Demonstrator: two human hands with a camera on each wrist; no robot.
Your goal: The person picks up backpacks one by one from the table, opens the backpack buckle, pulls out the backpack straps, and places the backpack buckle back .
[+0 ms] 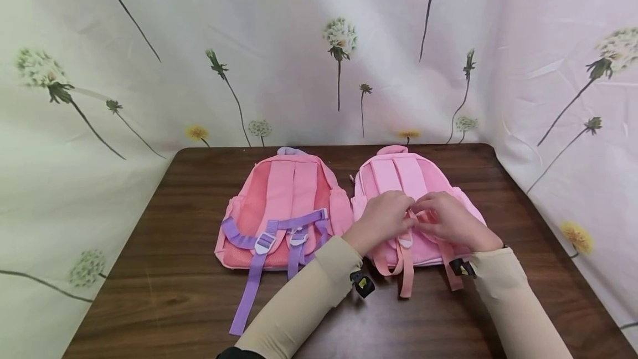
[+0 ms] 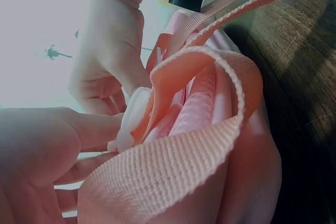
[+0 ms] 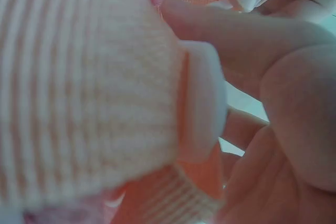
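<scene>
beige sleeves (image 1: 294,303) occupy the foreground of the head view, with a black wristband (image 1: 362,285) on the left one. beyond them, the left hand (image 1: 381,220) and right hand (image 1: 453,220) meet over the pink backpack (image 1: 433,176), which lies back panel up on the right half of the brown table (image 1: 159,276). both hands are narrowed to a pinch at the coral strap (image 1: 407,278), whose tail hangs past the backpack's lower edge. container 2, the second backpack (image 1: 293,184), lies just beside it to the left, also back panel up, with purple straps (image 1: 255,287) and a side pocket (image 1: 340,205). contents of both backpacks are hidden. a flower-print backdrop (image 1: 294,87) stands behind the table.

left wrist view: the coral strap forms a wide loop in front of the pink backpack. the left hand holds a white buckle (image 2: 135,116) between thumb and fingers; the right hand's thumb reaches the upper end of the same part.

right wrist view: ribbed webbing, blurred, covers the left side, with a white plastic piece (image 3: 202,100) at its edge. the right hand's thumb tip lies against coral webbing; its other fingers are partly hidden. the left hand's fingertips show at the upper right.
</scene>
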